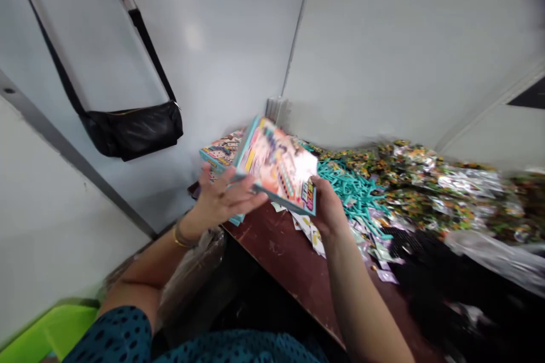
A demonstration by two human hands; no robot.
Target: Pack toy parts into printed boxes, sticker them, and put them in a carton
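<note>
A teal-edged box with a printed colour picture on its top is held tilted above the table, slightly blurred. My right hand grips its right end, the thumb on the printed face. At the box's lower left side is my left hand, fingers spread and stretched out; whether they touch the box I cannot tell. Behind the left hand, similar teal boxes rest at the table's far left end, partly hidden by the held box and the hand.
On the dark red table lie a heap of teal plastic pieces, white printed papers and many shiny small packets. Black material covers the right side. A black bag hangs on the wall. Something bright green stands lower left.
</note>
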